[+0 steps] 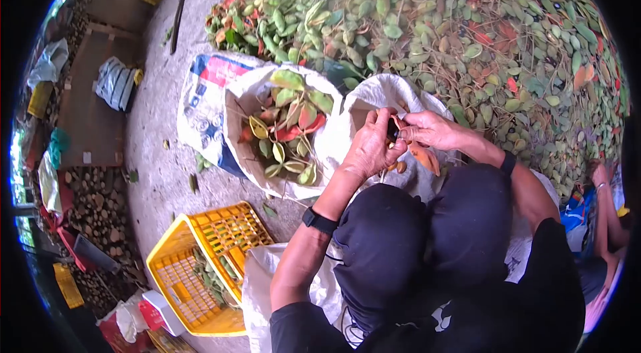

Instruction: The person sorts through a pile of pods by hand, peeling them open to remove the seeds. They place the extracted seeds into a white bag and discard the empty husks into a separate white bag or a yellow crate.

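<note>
Above the open mouth of a white woven sack (pixel 364 89), both my hands meet around a small split seed pod (pixel 399 123) with something dark, like a black seed, at it. My left hand (pixel 371 145) grips it from the left with bent fingers. From the right, my right hand (pixel 431 131) pinches it between thumb and fingers. An orange open husk (pixel 424 158) shows just below the right hand; whether it is held or lying is unclear. A few brown seeds (pixel 400 167) show under my hands. Beside them, another white sack (pixel 234 109) holds green and red pods (pixel 287 127).
A large heap of green pods and stems (pixel 427 26) spreads across the back and right. At lower left a yellow crate (pixel 250 229) lies tilted with some pods inside. Another person's arm (pixel 603 199) reaches in at far right. Stacked firewood (pixel 100 209) lines the left.
</note>
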A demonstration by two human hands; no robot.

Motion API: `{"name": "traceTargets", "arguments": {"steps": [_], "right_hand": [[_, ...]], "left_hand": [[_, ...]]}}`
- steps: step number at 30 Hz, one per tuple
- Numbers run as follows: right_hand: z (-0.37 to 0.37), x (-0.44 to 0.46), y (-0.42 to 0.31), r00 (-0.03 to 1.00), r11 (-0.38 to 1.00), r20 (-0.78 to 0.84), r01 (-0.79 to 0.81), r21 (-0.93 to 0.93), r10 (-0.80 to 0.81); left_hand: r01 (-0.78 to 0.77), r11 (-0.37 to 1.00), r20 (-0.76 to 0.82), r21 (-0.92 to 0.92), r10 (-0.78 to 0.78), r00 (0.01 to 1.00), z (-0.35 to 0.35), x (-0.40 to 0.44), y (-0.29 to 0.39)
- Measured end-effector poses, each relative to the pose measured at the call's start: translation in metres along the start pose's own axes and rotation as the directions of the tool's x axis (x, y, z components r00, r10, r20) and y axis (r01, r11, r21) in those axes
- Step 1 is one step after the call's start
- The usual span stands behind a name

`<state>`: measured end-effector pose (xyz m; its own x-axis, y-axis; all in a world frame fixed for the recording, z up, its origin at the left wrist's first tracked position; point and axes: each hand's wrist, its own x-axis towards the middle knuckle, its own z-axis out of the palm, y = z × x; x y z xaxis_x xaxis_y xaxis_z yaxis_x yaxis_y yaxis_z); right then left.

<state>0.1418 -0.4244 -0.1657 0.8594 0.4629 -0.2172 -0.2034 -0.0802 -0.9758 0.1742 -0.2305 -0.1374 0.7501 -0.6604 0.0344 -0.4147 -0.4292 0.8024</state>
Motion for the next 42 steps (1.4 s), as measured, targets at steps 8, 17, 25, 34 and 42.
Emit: {"name": "traceTargets", "arguments": {"steps": [8,17,25,34,42], "right_hand": [[0.011,0.008,0.047,0.937,0.938,0.058,-0.346,0.008,0.345],[-0.017,0.015,0.057,0.909,0.937,-0.228,-0.336,0.096,0.35],[-0.002,0.003,0.044,0.962,0.945,-0.216,-0.094,0.315,0.167],[0.0,-0.013,0.077,0.983,0.969,-0.095,-0.134,0.206,0.156],[-0.012,-0.045,0.093,0.964,0.947,-0.052,-0.247,0.203,0.263]], "left_hand": [[0.028,0.994,0.063,-0.104,-0.022,0.998,0.035,-0.015,-0.061],[0.372,0.921,-0.042,-0.115,-0.378,0.925,0.041,-0.008,-0.104],[0.521,0.554,0.384,-0.65,-0.352,0.853,0.037,-0.019,-0.044],[0.416,0.618,0.259,-0.667,-0.331,0.907,0.056,-0.044,-0.052],[0.069,0.773,-0.331,-0.63,-0.348,0.877,-0.065,-0.092,-0.014]]}}
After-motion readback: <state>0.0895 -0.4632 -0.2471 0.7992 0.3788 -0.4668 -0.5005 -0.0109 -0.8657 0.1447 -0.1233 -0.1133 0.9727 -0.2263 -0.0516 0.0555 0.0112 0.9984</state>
